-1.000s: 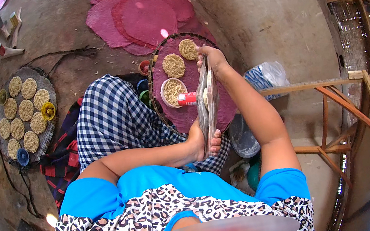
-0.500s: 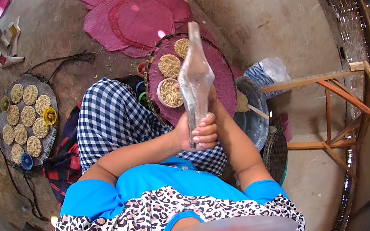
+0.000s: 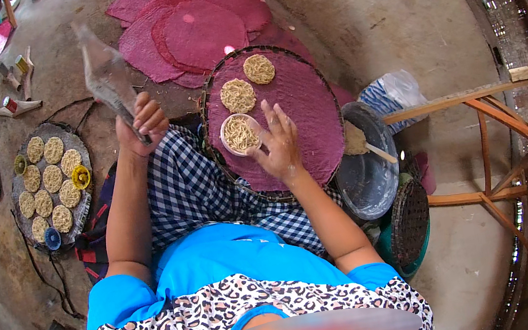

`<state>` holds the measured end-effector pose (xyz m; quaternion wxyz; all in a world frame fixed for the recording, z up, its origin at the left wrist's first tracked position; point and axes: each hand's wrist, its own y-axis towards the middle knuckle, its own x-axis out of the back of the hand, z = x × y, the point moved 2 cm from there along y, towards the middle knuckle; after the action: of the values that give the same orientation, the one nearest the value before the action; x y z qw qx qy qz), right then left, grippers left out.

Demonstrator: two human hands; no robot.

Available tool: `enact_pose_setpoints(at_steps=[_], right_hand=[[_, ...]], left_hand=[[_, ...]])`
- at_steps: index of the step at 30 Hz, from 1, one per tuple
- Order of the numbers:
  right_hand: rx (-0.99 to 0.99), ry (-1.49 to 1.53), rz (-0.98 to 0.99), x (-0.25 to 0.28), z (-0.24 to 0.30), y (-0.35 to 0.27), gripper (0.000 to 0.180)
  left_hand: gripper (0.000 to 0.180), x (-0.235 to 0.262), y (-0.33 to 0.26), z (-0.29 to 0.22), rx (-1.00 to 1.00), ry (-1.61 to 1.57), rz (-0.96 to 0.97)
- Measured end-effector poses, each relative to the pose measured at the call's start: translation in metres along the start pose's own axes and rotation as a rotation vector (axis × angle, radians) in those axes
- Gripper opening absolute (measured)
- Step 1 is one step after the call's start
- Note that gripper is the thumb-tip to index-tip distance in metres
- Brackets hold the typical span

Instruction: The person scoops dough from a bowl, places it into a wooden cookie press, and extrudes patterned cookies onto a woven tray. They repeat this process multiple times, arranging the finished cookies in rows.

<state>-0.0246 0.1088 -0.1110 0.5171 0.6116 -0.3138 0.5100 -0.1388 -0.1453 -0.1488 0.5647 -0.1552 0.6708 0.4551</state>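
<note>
My left hand (image 3: 141,123) is closed round the narrow end of a pale wooden hand tool (image 3: 107,83). The tool has a wide middle and tapering ends, tilts up and left, and is blurred by motion. My right hand (image 3: 279,145) has its fingers spread over a round board covered with pink cloth (image 3: 305,117). Its thumb is close to a white ring (image 3: 226,145) filled with thin dough strands (image 3: 242,134); whether they touch, I cannot tell. Two flat strand rounds, one beside the ring (image 3: 238,96) and one farther off (image 3: 258,69), lie on the cloth.
At left, a dark round board (image 3: 82,218) holds several strand rounds and coloured rings. Pink cloth circles (image 3: 202,33) lie beyond my board. A grey basin (image 3: 367,183) stands at right, near a wooden frame (image 3: 476,197). Wooden presses (image 3: 16,106) lie far left.
My left hand has swung left with the wooden tool, away from the pink-covered board. My right hand has come away from the tool and down beside the white ring, fingers spread.
</note>
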Motion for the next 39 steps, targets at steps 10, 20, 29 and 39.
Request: enact_pose_setpoints(at_steps=[10, 20, 29, 39], right_hand=[[-0.252, 0.065, 0.169, -0.007, 0.018, -0.034, 0.085], [-0.202, 0.096, 0.121, -0.004, 0.029, -0.020, 0.083], [-0.424, 0.364, 0.012, -0.011, 0.013, -0.003, 0.117], [-0.721, 0.985, -0.119, 0.013, -0.016, -0.068, 0.113]], left_hand=[[0.020, 0.013, -0.006, -0.007, -0.065, -0.025, -0.035], [0.020, 0.013, -0.008, -0.005, -0.045, -0.036, -0.058], [0.021, 0.017, -0.007, -0.006, -0.036, -0.021, -0.090], [0.023, 0.017, -0.005, -0.005, -0.035, -0.028, -0.130]])
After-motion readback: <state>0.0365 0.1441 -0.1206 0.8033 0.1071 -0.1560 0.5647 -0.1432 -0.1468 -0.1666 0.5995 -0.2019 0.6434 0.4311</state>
